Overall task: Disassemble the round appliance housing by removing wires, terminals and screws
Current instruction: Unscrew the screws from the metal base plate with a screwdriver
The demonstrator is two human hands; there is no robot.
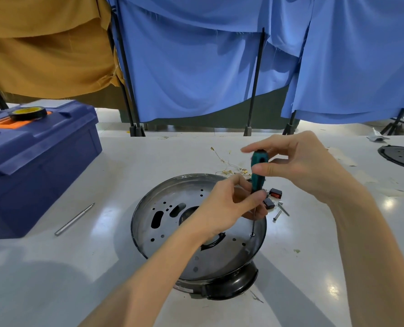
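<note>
The round metal appliance housing (172, 232) lies bottom-up on the white table, its plate full of holes and slots. A green-handled screwdriver (259, 172) stands upright, its tip on a screw (252, 235) near the right rim. My right hand (297, 161) pinches the top of the handle between thumb and fingers. My left hand (229, 206) grips the lower handle and shaft. Removed wires with brass terminals (229, 166) lie behind the housing. Two loose screws (281, 210) and small black switches (275, 193) lie to its right.
A blue toolbox (35, 166) with a black tape roll (28, 113) on its lid stands at the left. A metal rod (74, 219) lies between it and the housing. A black perforated plate (401, 156) sits far right. Blue and tan cloths hang behind the table.
</note>
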